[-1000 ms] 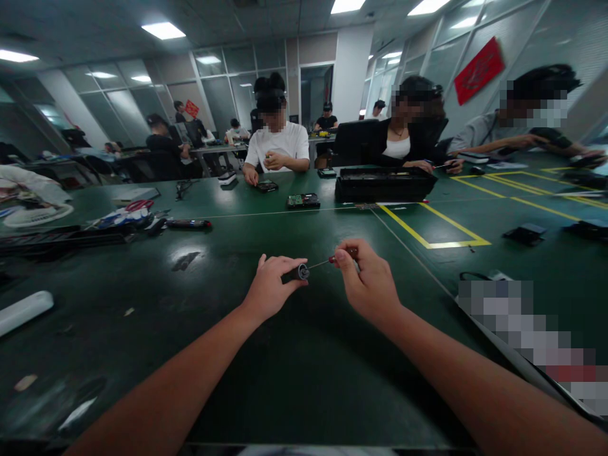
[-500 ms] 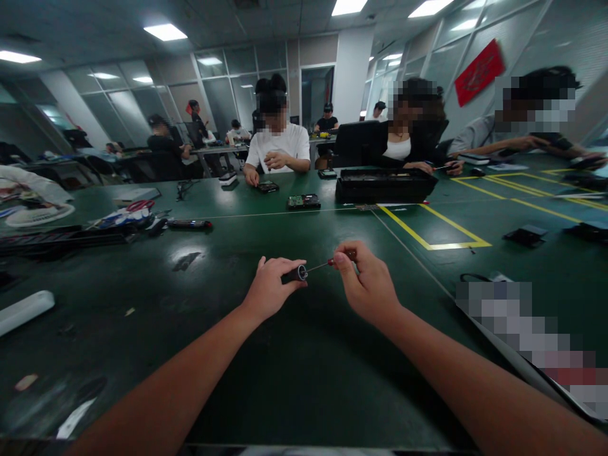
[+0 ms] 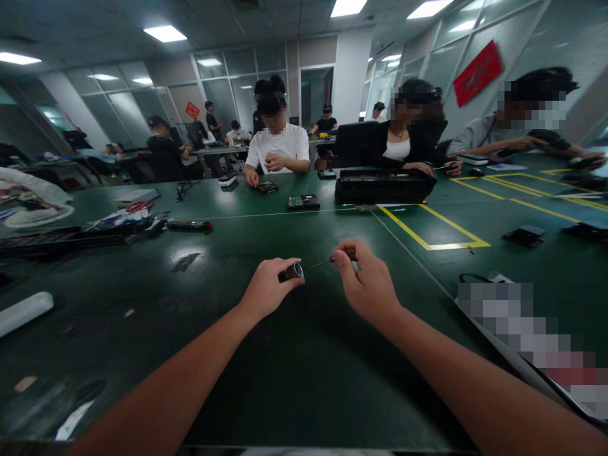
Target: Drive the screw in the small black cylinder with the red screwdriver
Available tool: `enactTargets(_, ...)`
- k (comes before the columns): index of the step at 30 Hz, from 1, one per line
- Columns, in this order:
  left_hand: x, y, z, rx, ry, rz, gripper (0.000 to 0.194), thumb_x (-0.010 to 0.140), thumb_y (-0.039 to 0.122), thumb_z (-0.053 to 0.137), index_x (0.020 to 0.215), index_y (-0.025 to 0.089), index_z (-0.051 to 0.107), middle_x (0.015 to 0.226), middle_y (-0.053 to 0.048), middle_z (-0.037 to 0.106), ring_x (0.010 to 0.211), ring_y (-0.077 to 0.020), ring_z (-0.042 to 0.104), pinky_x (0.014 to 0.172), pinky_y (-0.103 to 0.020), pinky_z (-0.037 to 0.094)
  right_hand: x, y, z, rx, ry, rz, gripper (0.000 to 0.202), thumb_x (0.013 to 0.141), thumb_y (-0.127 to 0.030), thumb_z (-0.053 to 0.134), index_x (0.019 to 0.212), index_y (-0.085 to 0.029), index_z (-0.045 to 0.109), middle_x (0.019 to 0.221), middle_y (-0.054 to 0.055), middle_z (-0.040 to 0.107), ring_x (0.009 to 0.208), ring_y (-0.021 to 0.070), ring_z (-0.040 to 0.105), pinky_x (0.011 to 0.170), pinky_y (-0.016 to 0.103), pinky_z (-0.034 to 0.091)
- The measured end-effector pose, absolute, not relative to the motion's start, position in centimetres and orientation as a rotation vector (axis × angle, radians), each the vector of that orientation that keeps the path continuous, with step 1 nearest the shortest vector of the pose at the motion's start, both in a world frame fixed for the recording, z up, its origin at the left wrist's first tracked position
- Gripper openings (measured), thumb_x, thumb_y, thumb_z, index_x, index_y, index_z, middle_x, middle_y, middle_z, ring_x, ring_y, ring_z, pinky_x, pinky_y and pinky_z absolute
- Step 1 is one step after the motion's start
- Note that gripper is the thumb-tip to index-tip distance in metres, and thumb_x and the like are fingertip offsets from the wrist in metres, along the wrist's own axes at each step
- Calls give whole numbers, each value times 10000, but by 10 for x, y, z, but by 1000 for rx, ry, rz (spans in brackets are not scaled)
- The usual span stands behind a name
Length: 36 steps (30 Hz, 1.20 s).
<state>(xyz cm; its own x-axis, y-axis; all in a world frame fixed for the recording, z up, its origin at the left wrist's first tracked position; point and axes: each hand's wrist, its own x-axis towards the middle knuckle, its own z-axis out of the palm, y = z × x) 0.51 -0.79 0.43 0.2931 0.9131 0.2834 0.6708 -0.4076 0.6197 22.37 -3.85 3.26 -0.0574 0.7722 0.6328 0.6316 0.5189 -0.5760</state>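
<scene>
Between the thumb and fingers of my left hand [image 3: 266, 286] is a short black cylinder [image 3: 291, 272], its round open end turned to the right. My right hand [image 3: 368, 278] grips a thin screwdriver by its dark red handle, and the metal shaft [image 3: 320, 263] points left at the cylinder. A small gap separates the shaft's tip from the cylinder. Both hands are above the green table [image 3: 304, 380].
Farther back are a long black box [image 3: 386, 187] and a circuit-board device [image 3: 303, 202]. A dark pen-like tool [image 3: 190, 225] and cables [image 3: 128, 215] lie left. A white object [image 3: 26, 313] is at far left. People sit across the table.
The shaft's tip has come out of the cylinder's open end. My left hand has shifted slightly left and tilted the cylinder; my right hand is nearly where it was.
</scene>
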Motion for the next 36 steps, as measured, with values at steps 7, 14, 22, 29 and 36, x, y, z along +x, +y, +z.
enactTargets(7,7,-1,7,1518,1199,1185,369,898,385,605,1214,194,611,1152,-91,669,974,-203,650,845,-330,510,224,-40,35,-1144,-1739,203,199,1023,-357,466,1022,-209,598,857,41,684,784,187,668,679,302,474)
enactTargets(14,-3,8,26,1484,1248,1017,320,879,472,590,1046,198,584,835,-21,610,680,-138,576,593,-244,446,223,-40,35,-1172,-1747,238,190,1023,-357,458,1025,-223,592,870,46,694,797,196,666,702,328,478)
enactTargets(22,7,17,29,2300,1487,427,233,870,388,626,1026,229,695,1016,-77,709,917,-258,656,792,-368,482,222,-41,36,-1184,-1774,276,178,1018,-331,460,1014,-210,590,859,45,697,793,199,673,707,327,472)
enactTargets(29,16,29,14,2515,1555,104,284,915,363,566,1122,219,696,1069,-126,683,967,-295,648,815,-383,495,222,-42,36,-1195,-1788,288,183,1017,-325,458,1015,-203,595,860,48,699,794,200,671,700,326,470)
enactTargets(36,2,32,18,2409,1595,198,239,893,393,589,1008,198,665,971,-104,707,866,-268,660,744,-345,476,222,-41,36,-1185,-1792,294,188,1019,-331,454,1011,-208,596,840,38,688,771,193,663,683,320,466)
